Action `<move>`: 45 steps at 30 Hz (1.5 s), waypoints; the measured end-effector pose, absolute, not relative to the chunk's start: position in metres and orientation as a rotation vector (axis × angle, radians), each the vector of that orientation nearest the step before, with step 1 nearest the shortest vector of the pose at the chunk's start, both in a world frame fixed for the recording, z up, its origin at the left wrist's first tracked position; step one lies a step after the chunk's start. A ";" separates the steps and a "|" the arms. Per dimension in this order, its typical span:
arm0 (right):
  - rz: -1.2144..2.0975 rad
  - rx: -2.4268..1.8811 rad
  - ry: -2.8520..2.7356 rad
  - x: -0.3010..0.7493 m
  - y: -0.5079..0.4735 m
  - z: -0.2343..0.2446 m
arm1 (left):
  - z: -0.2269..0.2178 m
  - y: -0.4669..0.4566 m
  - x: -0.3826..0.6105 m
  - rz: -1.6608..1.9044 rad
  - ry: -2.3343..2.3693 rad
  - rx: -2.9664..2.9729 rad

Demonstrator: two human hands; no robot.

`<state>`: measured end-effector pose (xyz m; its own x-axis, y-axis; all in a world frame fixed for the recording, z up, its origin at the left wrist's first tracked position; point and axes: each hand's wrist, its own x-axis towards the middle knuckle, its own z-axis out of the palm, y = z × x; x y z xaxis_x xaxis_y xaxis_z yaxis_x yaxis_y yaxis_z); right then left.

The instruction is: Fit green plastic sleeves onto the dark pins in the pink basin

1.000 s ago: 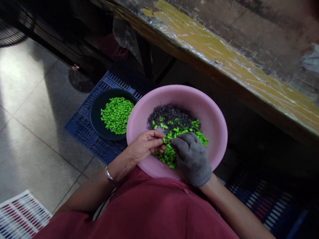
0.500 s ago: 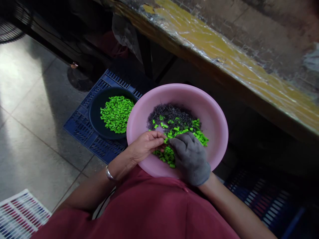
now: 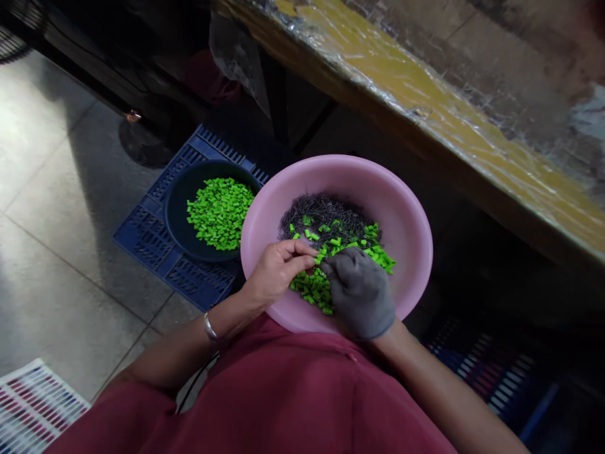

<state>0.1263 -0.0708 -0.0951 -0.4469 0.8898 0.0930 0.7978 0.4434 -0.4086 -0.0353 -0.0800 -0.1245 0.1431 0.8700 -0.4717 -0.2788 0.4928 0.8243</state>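
A pink basin is right in front of my body, with both hands over it. My bare left hand pinches a small green plastic piece between thumb and forefinger. Close against that piece are the closed fingertips of my right hand, in a grey glove; whatever they grip is too small to make out. Below the hands lie many loose green pieces. A heap of thin dark pieces, wiry or spring-like, fills the basin's far side.
A dark bowl of similar green pieces stands left of the basin on a blue slatted crate. A plastic-wrapped table edge runs across the upper right. A white slatted crate is at lower left, a fan at upper left.
The left fingers have straightened a little around the green piece. My gloved right hand has turned slightly and stays close to it. The view has shifted a little.
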 end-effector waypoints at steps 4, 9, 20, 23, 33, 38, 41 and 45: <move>0.697 -1.467 -2.273 0.129 -0.070 -0.095 | -0.114 -0.077 -0.037 0.953 1.178 0.971; 0.838 -1.455 -2.296 0.131 -0.068 -0.093 | -0.113 -0.074 -0.040 0.856 1.181 0.971; 0.252 -1.088 -2.661 0.143 -0.062 -0.087 | -0.122 -0.082 -0.043 0.741 0.949 0.369; 0.155 -1.032 -2.809 0.142 -0.059 -0.082 | -0.121 -0.081 -0.043 0.706 0.925 0.320; 0.023 -1.062 -3.010 0.124 -0.056 -0.076 | -0.122 -0.084 -0.036 0.793 0.967 0.272; 0.347 -1.273 -2.835 0.120 -0.058 -0.080 | -0.120 -0.083 -0.032 0.925 1.089 0.447; 0.932 -1.379 -2.442 0.124 -0.053 -0.080 | -0.112 -0.082 -0.034 0.951 1.190 0.712; 1.707 -1.386 -1.911 0.131 -0.048 -0.077 | -0.103 -0.088 -0.036 1.054 1.292 1.102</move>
<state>0.1312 -0.0476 -0.0772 -0.5271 0.7488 -0.4018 0.4837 -0.1244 -0.8664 -0.0357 -0.0880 -0.1030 0.0152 0.9842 -0.1766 0.0242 0.1762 0.9841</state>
